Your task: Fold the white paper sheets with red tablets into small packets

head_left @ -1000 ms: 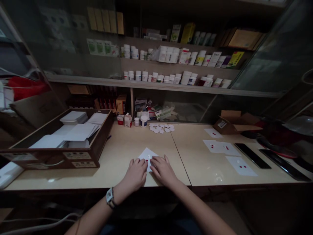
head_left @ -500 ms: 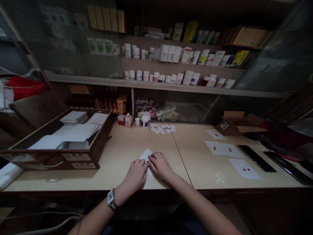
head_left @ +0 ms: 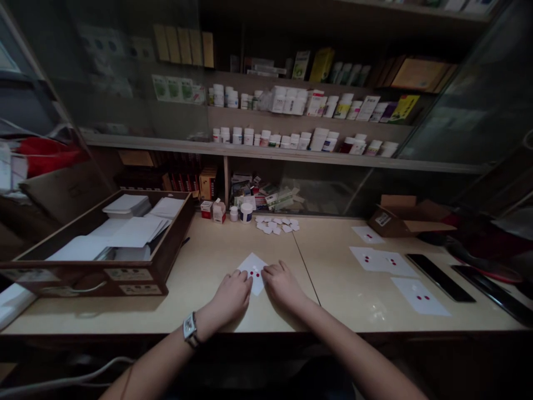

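Note:
A small white paper sheet (head_left: 257,286) lies on the table in front of me, turned cornerwise. On it are two red pills (head_left: 257,275) and a few tiny white ones (head_left: 255,269). My left hand (head_left: 230,295), with a watch on its wrist, is closed at the sheet's left corner, fingers curled over the edge. At the opposite corner, my right hand (head_left: 285,286) pinches the edge with its fingers bent. Both sets of fingertips are partly hidden. Folded white paper packets (head_left: 277,224) sit in a group beyond the sheet.
At left stands a wooden drawer (head_left: 160,272) holding stacks of white paper. Two small boxes (head_left: 219,211) and white bottles (head_left: 246,213) line the back. To the right lie more sheets with pills (head_left: 420,308), a black phone (head_left: 440,277) and an open carton (head_left: 387,222).
My right hand has drawn back to the right from the middle of the sheet to its right corner, uncovering the pills. The left hand stays at the left edge.

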A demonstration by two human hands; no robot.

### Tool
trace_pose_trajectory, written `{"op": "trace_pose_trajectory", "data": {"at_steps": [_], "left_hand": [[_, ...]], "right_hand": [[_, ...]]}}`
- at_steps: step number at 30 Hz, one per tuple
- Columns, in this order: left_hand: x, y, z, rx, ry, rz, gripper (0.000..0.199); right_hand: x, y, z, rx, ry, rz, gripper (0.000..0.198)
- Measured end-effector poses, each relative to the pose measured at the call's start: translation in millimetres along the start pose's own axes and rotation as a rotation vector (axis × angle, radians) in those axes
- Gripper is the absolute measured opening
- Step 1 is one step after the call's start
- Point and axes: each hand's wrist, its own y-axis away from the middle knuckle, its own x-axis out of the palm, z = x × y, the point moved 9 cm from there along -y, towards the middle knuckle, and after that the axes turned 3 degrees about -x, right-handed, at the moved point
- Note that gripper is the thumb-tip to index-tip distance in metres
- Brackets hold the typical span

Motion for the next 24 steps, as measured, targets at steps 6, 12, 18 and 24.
{"op": "trace_pose_trajectory", "data": {"at_steps": [6, 12, 18, 24], "left_hand": [[-16.7, -31.5, 3.1, 0.028, -0.018, 0.053, 0.027], [-17.9, -41.7, 6.2, 0.069, 0.004, 0.02, 0.022], [-9.7, -34.1, 6.2, 0.171, 0.019, 0.051, 0.022], [0.3, -34.1, 0.4, 0.221, -0.076, 0.062, 0.019]], "right_hand": [[-2.0, -23.8, -11.8, -0.034, 0.022, 0.052, 0.022], [2.4, -33.2, -17.7, -0.047, 0.032, 0.021, 0.017], [-2.5, -22.3, -17.8, -0.006, -0.008, -0.072, 0.02], [0.6, -21.9, -16.5, 0.0, -0.009, -0.045, 0.018]]}}
